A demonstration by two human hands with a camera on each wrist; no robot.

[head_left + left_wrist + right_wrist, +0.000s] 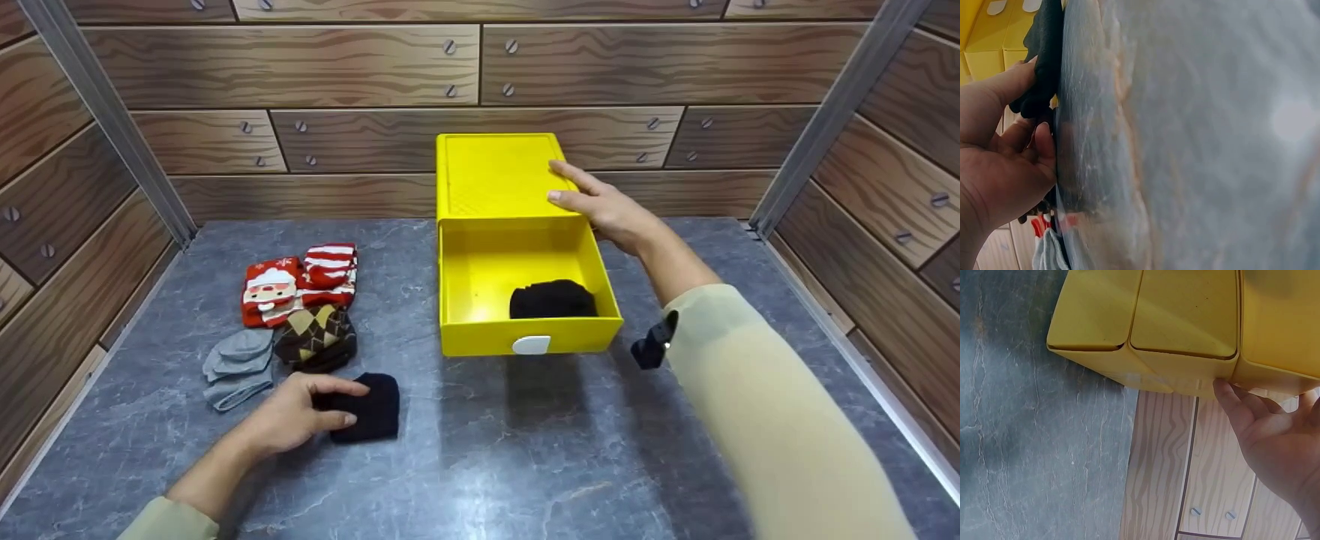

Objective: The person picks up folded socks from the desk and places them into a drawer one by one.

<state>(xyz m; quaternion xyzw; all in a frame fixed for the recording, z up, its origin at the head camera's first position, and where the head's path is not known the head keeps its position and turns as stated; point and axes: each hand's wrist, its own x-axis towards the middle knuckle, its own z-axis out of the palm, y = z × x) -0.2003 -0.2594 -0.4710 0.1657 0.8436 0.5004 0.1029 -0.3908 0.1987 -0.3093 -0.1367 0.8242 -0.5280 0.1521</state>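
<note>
On the near left of the table, my left hand (296, 412) pinches the left edge of a folded black sock (379, 409) between thumb and fingers. In the left wrist view the sock (1047, 56) stands close against the tabletop, thumb on one face. My right hand (611, 210) rests on the top right edge of a yellow drawer unit (495, 169), fingers lying on its top and side. The unit's top drawer (480, 337), with a white handle, is pulled out. Inside its front right corner lies another black folded sock (553, 298).
Left of the drawer unit lie red-and-white Santa socks (274, 289), brown argyle socks (316, 334) and grey socks (240, 364). Closed lower drawers (1185, 309) show in the right wrist view. Wood-patterned walls (360, 67) enclose the grey marbled table (480, 465).
</note>
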